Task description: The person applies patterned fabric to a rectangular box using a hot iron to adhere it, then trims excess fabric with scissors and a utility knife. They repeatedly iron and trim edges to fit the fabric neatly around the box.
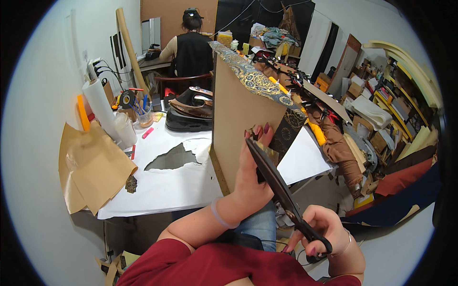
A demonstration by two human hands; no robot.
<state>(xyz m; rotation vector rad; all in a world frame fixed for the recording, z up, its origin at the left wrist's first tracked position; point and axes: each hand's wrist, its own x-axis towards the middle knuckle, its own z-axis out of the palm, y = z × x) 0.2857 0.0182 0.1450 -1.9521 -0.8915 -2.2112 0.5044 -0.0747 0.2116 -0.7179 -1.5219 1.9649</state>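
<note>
A large tan board (231,124) stands upright on the white-covered table. Dark fabric with a gold and grey pattern (257,76) covers its top edge and hangs down its right side. Against the board's face, my left hand (253,176) is raised with its fingers curled in, pinching a small bit of the patterned fabric. My right hand (329,229) grips the dark handles of large scissors (274,178). Their long blades slant up and left across my left hand, the tips near its fingers. The blades look nearly together.
A black iron (191,112) rests behind the board's left side. Brown paper (95,167), a white roll (102,107) and a cup of pens (143,114) lie left. The white table cover (167,190) has a torn hole. Another person (193,52) sits facing away; cluttered shelves (396,105) stand right.
</note>
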